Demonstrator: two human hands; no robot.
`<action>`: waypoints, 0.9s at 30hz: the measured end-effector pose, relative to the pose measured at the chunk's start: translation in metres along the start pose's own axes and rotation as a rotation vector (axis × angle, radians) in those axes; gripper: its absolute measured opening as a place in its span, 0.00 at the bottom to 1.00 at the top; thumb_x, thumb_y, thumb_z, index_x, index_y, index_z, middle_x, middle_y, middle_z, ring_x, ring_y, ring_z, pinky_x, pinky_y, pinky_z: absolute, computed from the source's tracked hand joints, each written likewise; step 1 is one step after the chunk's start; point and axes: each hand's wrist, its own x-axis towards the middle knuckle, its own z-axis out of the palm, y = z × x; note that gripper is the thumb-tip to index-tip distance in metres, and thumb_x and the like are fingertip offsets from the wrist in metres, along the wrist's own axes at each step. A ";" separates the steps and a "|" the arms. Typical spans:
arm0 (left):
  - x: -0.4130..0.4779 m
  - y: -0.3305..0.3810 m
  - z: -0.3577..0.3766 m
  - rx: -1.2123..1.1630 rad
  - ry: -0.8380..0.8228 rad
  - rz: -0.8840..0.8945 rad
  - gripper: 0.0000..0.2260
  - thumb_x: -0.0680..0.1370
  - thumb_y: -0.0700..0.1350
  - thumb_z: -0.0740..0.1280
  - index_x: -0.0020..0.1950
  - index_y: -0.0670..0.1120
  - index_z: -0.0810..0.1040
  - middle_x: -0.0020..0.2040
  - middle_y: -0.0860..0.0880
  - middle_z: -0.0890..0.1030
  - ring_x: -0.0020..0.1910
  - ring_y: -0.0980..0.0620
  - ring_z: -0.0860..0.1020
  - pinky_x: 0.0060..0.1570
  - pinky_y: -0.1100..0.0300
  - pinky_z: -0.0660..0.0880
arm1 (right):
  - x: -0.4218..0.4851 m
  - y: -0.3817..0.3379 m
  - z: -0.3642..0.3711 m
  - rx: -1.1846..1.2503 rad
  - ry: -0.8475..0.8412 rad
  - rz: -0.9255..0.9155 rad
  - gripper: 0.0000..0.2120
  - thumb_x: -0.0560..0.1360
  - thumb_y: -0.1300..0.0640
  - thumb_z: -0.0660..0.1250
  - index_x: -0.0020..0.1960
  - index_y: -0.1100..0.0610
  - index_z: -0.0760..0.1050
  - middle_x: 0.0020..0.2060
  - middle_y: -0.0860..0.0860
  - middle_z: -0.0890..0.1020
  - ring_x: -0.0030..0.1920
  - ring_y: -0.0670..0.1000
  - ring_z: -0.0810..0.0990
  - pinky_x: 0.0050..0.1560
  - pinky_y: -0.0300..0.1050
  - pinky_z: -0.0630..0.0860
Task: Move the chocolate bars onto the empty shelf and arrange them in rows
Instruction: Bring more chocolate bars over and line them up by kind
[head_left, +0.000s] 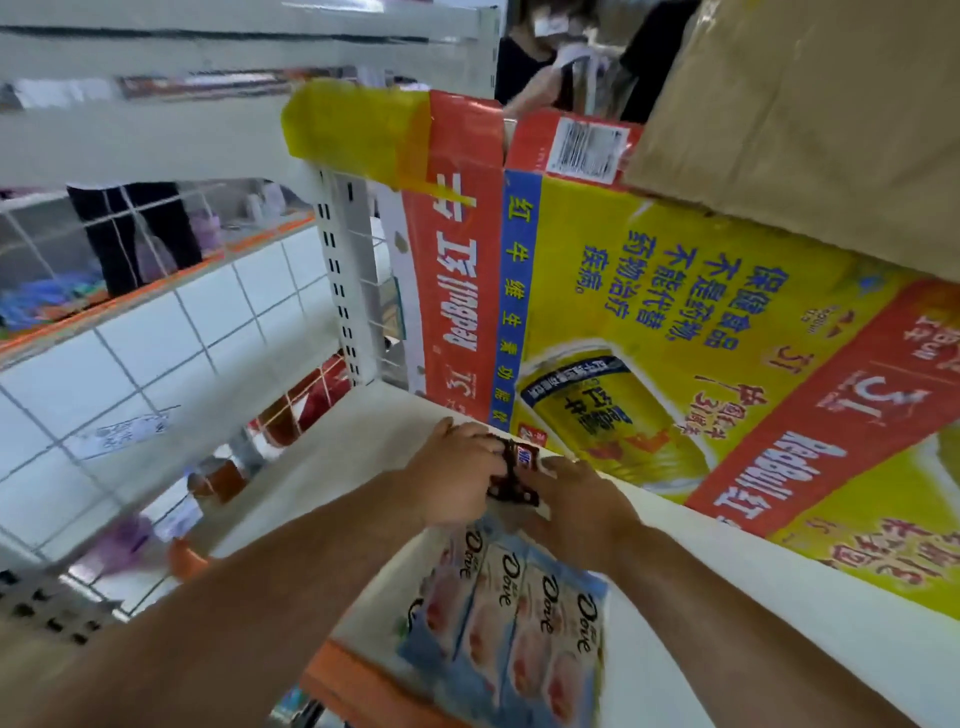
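Note:
A row of light blue Dove chocolate bars (511, 618) lies side by side on the white shelf (363, 457), near its orange front edge. Behind that row, my left hand (457, 475) and my right hand (576, 506) together hold a small stack of dark-wrapped chocolate bars (514, 475) just above the shelf surface. Fingers of both hands curl round the ends of the stack. Most of the stack is hidden by my hands.
A large yellow and red Red Bull carton (649, 322) stands right behind the hands, with a brown cardboard box (810, 109) on top. A white wire grid and upright post (343, 280) bound the shelf's left side. People stand beyond the shelving.

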 end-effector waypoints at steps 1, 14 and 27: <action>0.005 -0.003 -0.001 -0.009 -0.005 0.030 0.17 0.70 0.43 0.65 0.57 0.54 0.79 0.62 0.56 0.76 0.66 0.50 0.67 0.65 0.49 0.55 | 0.002 0.002 0.002 0.004 0.017 0.020 0.38 0.67 0.26 0.42 0.71 0.40 0.64 0.67 0.51 0.71 0.65 0.58 0.69 0.59 0.53 0.72; 0.045 -0.017 -0.008 -0.034 -0.072 0.219 0.24 0.71 0.50 0.69 0.67 0.56 0.72 0.68 0.53 0.69 0.66 0.48 0.66 0.63 0.48 0.64 | -0.018 0.003 -0.004 0.119 0.093 0.451 0.18 0.73 0.47 0.67 0.59 0.52 0.69 0.54 0.52 0.78 0.53 0.56 0.78 0.46 0.49 0.78; 0.052 0.022 -0.005 -0.223 0.042 0.340 0.13 0.68 0.54 0.70 0.50 0.54 0.75 0.46 0.53 0.77 0.49 0.50 0.73 0.54 0.52 0.66 | -0.087 0.023 0.010 0.167 0.147 0.735 0.18 0.68 0.53 0.68 0.57 0.51 0.73 0.47 0.52 0.75 0.49 0.56 0.78 0.42 0.44 0.74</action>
